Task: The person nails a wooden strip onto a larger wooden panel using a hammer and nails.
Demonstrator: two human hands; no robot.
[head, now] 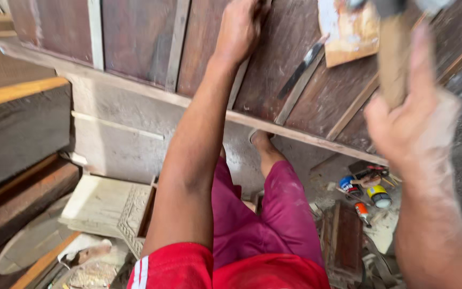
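A dark brown wooden panel (pixel 135 37) with pale thin strips across it lies in front of me. My left hand (pixel 239 27) presses down on one pale strip (pixel 237 83) near the top middle. My right hand (pixel 410 118) is raised at the right and grips the wooden handle of a hammer (pixel 394 53); its head is blurred at the top edge. A dark chisel-like blade (pixel 301 67) rests on the panel between my hands. A scrap of light wood (pixel 348 29) lies beside the hammer handle.
Below the panel, on the dusty floor, are small bottles and tubes (pixel 372 192). A carved pale wooden piece (pixel 110 208) lies at lower left. Thick dark timber beams (pixel 17 128) stack at the left. My legs in maroon shorts (pixel 263 214) are under the panel.
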